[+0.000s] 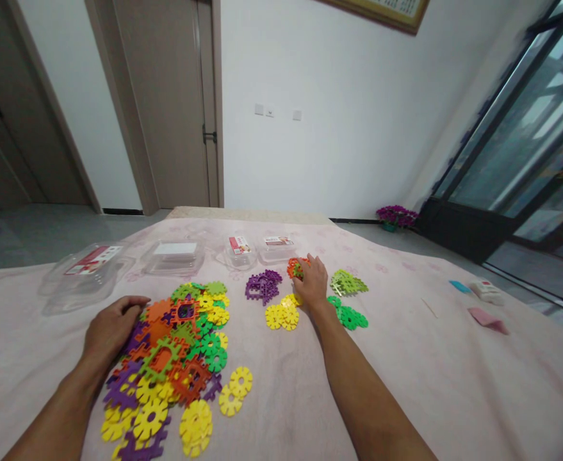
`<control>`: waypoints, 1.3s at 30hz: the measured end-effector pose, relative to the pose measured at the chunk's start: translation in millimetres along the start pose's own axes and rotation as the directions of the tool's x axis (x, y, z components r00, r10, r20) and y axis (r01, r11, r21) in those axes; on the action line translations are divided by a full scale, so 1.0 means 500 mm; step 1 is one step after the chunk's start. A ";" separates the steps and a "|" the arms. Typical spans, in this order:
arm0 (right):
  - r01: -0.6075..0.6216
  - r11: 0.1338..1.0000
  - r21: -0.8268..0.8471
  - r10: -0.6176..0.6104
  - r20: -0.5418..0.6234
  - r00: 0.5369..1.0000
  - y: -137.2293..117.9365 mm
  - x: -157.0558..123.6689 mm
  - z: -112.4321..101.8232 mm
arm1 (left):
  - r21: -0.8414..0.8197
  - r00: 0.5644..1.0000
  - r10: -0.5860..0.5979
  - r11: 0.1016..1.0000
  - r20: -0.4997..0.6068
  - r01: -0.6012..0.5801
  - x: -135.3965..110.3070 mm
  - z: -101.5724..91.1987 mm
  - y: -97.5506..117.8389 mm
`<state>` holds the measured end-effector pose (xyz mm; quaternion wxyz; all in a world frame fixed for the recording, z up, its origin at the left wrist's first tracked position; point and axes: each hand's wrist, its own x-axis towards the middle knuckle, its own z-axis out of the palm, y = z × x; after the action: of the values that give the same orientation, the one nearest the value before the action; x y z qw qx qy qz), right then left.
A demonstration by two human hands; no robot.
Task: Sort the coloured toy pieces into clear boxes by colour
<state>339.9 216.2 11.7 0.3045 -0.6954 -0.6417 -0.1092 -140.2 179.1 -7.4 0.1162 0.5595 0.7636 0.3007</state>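
My left hand (pixel 115 325) rests against the left side of a mixed pile of plastic building pieces, fingers stretched over its edge. Purple and orange square pieces (pixel 192 379), yellow notched discs (pixel 150 417) and green notched discs (pixel 210 344) overlap in that pile. Farther out, my right hand (pixel 314 282) has its fingers closed about an orange interlocking piece (pixel 294 265) at a small orange group. Around it lie separate groups: purple square pieces (pixel 263 286), yellow discs (pixel 282 315), dark green discs (pixel 351 317) and light green square pieces (pixel 348 282).
Clear plastic boxes (pixel 173 257) stand along the back of the pink cloth-covered table (pixel 396 358), some with red labels. At the right lie a white packet (pixel 487 292), a pink cloth (pixel 487 320), a blue item (pixel 460 286) and a thin stick (pixel 430 308).
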 end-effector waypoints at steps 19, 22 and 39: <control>0.539 0.800 0.262 -0.597 0.436 0.673 -0.370 -0.049 0.076 | -0.089 0.997 -0.069 0.994 0.018 0.070 -0.004 -0.003 0.009; 0.541 0.818 0.197 -0.565 0.457 0.688 -0.372 -0.058 0.073 | -0.098 0.997 -0.078 0.992 0.017 0.079 -0.006 -0.003 0.012; 0.446 0.889 0.101 -0.457 0.219 0.862 -0.317 -0.059 -0.026 | -0.077 0.998 -0.063 0.995 0.021 0.064 0.005 0.004 -0.005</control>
<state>186.8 182.9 50.9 0.2079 -0.5264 -0.8207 -0.0787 -141.9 181.6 -10.3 0.1543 0.5327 0.7677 0.3209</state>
